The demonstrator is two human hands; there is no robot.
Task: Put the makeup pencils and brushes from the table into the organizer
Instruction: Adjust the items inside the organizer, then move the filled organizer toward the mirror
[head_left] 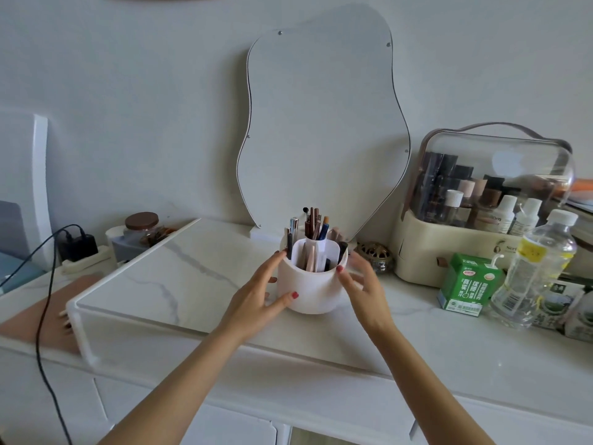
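A round white organizer (313,292) with inner dividers stands upright on the marble table (417,342), in the middle of the view. Several makeup pencils and brushes (316,224) stand upright in its compartments. My left hand (256,298) is at the organizer's left side, fingers spread, with the thumb and a fingertip touching its wall. My right hand (362,284) is at its right side, fingers apart, with one fingertip at the rim. Neither hand holds a pencil or brush. No loose pencils or brushes show on the table.
A wavy-edged mirror (324,123) leans on the wall behind. At right stand a clear-lidded cosmetics case (481,200), a green drink carton (467,285), a clear water bottle (539,264) and a small brass ornament (373,255). At left are a raised white shelf (144,277), a brown-lidded jar (141,229), a charger and cable (78,245).
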